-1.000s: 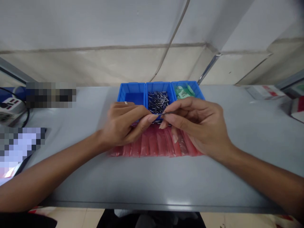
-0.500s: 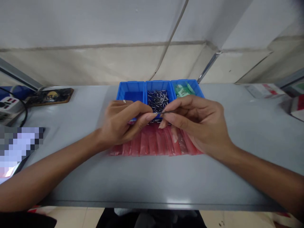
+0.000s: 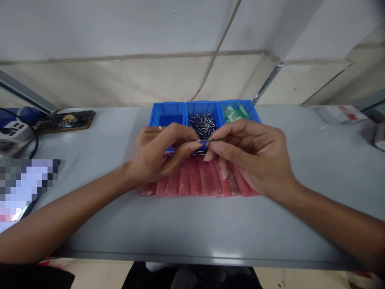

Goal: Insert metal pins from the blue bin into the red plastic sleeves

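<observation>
A thin metal pin (image 3: pixel 203 141), silver toward its left end and dark toward its right, lies level between my two hands. Thumb and forefinger of my left hand (image 3: pixel 162 154) pinch the left end. My right hand (image 3: pixel 258 156) pinches the right end the same way, its other fingers curled loosely below. Behind the fingertips stands a blue bin (image 3: pixel 204 106) heaped with similar metal pins (image 3: pixel 202 125). Under both hands is a row of red plastic bags (image 3: pixel 192 180), partly covered by them. More pins lie between bags and bin.
Another blue bin (image 3: pixel 168 106) adjoins on the left; a third bin (image 3: pixel 255 114) at right holds green-and-white packets (image 3: pixel 236 112). On the table's left are a phone (image 3: pixel 67 121), a power strip (image 3: pixel 16 130) and a blurred screen (image 3: pixel 30 188). A white-and-red box (image 3: pixel 343 114) sits at right.
Both hands keep their pinch on the pin, nearly still. The whole view has shifted slightly, so everything appears a little farther right.
</observation>
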A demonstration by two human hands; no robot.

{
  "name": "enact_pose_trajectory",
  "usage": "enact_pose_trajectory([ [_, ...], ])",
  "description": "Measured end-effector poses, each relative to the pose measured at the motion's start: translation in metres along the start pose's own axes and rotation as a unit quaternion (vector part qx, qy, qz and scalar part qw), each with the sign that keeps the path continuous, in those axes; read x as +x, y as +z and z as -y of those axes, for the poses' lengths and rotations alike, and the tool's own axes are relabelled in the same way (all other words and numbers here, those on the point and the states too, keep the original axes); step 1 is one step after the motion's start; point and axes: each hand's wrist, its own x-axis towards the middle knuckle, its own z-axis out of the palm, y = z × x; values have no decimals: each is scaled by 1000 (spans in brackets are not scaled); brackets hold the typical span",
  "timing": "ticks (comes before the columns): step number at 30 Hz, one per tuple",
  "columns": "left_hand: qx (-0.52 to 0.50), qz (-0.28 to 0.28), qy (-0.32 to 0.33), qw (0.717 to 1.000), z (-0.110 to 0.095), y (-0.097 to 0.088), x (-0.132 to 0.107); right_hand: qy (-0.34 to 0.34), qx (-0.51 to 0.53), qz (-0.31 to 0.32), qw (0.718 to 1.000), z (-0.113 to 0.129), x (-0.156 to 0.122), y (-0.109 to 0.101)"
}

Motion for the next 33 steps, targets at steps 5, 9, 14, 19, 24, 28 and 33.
enact_pose_trajectory([
  [5,2,35,3,999,0,-4,2,8,-4,7,1000,-3,-1,0],
  [9,-2,34,-43,998,2,-5,0,8,18,-20,1000,-10,5,-5],
  [14,2,-8,-99,995,-1,-6,3,0,11,-39,999,-11,14,-13],
  [19,0,-13,-99,995,-3,-6,6,-160,-367,53,915,-13,9,-19],
  [24,-4,-5,-86,996,-2,-5,6,-253,-695,238,630,-26,1,-16],
  [28,15,6,-71,997,-2,-5,5,-250,-740,239,577,-30,0,-8],
  [33,7,21,-95,995,3,-3,8,-267,-750,249,552,-28,0,-5],
])
